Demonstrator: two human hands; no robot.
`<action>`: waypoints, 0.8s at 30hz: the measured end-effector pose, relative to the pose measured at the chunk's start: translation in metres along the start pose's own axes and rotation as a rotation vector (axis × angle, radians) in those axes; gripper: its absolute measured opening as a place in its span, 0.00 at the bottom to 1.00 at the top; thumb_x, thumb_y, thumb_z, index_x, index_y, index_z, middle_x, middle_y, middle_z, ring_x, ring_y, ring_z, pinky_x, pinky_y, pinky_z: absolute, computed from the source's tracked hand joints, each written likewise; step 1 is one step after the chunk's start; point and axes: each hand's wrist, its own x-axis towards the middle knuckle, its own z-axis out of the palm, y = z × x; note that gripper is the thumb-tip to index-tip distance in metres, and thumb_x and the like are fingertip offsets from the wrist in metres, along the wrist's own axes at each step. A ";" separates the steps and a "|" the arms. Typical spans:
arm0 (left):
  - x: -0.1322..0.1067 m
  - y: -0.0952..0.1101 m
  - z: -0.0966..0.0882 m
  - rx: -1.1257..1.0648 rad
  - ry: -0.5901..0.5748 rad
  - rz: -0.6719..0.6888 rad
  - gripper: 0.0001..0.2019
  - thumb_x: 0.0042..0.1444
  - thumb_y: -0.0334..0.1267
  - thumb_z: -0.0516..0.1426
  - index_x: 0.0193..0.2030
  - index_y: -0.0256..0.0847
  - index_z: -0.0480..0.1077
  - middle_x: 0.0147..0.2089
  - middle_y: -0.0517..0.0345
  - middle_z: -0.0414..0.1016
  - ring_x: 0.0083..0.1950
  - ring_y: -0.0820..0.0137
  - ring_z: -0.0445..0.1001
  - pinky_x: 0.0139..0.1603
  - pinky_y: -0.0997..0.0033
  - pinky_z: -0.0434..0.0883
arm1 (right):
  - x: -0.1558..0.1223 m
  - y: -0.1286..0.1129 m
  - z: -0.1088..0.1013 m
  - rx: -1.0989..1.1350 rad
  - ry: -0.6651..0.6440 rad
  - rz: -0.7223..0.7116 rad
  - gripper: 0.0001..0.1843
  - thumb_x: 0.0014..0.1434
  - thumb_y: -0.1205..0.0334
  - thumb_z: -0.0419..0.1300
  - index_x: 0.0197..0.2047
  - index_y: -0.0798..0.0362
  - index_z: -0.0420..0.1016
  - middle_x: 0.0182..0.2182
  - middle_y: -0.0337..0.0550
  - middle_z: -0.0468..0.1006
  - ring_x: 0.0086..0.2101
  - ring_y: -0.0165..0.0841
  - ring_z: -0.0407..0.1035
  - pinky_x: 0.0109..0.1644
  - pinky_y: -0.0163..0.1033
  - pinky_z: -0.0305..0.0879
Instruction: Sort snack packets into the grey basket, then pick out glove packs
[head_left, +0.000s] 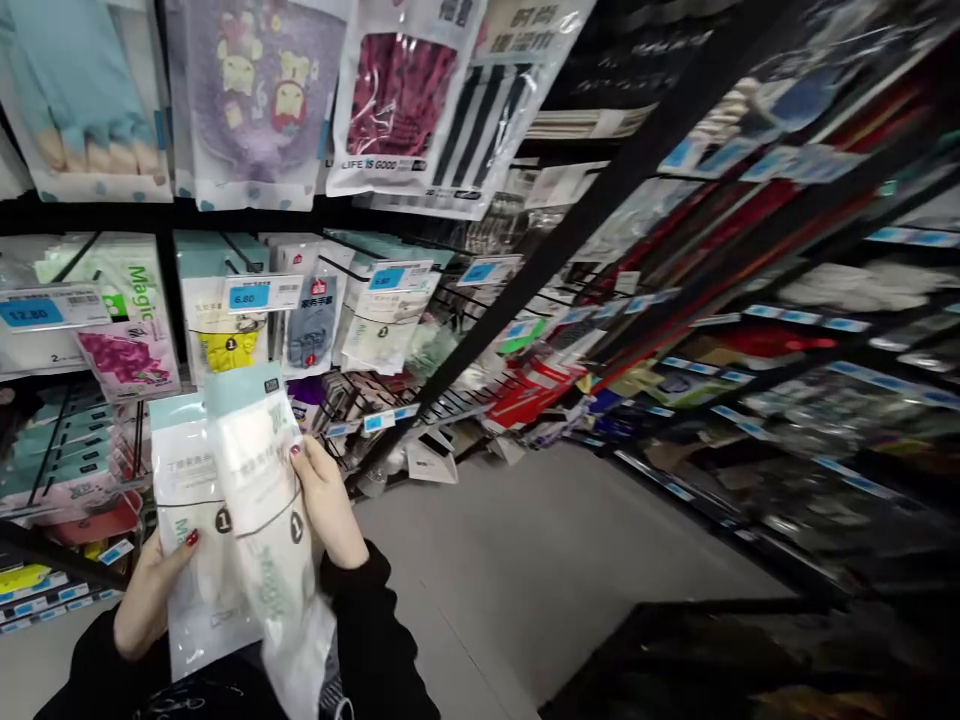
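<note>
Two clear packs of white household gloves with pale teal tops are in front of me, side by side and overlapping. My left hand point(152, 588) is closed on the edge of the flatter left glove pack point(182, 470), its thumb lying across the front. The fuller right glove pack point(261, 490) tilts over the other one, pinched at its right side by my right hand point(328, 505). Both thumbs show on the plastic; most of the other fingers are hidden behind the packs. Similar glove packs point(386, 325) hang on hooks just beyond.
Larger bagged gloves point(259, 90) hang overhead. A yellow glove pack point(229, 345) and a blue one point(313, 320) hang behind price tags point(262, 293). A black shelf post point(525, 270) slants on the right. Grey floor point(480, 570) runs between this rack and blurred shelves point(840, 400).
</note>
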 end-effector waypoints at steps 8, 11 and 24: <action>0.004 -0.003 0.008 -0.121 0.061 -0.066 0.33 0.47 0.49 0.60 0.60 0.43 0.59 0.58 0.45 0.68 0.57 0.53 0.65 0.55 0.57 0.65 | -0.014 0.002 0.034 -0.512 0.172 0.155 0.11 0.61 0.63 0.40 0.36 0.53 0.61 0.21 0.41 0.65 0.22 0.36 0.62 0.25 0.36 0.48; 0.000 0.001 0.018 -0.040 -0.095 0.007 0.40 0.39 0.42 0.66 0.61 0.42 0.57 0.56 0.44 0.69 0.57 0.50 0.66 0.54 0.57 0.66 | -0.019 0.001 0.042 -0.512 0.193 0.215 0.10 0.62 0.61 0.40 0.35 0.50 0.60 0.20 0.42 0.66 0.22 0.37 0.63 0.24 0.37 0.49; 0.001 0.010 0.022 0.028 -0.101 -0.027 0.39 0.39 0.37 0.65 0.60 0.40 0.58 0.51 0.43 0.73 0.51 0.49 0.71 0.48 0.55 0.69 | -0.028 0.035 0.001 0.443 -0.380 0.346 0.24 0.51 0.53 0.62 0.49 0.54 0.66 0.49 0.50 0.71 0.49 0.44 0.66 0.52 0.48 0.61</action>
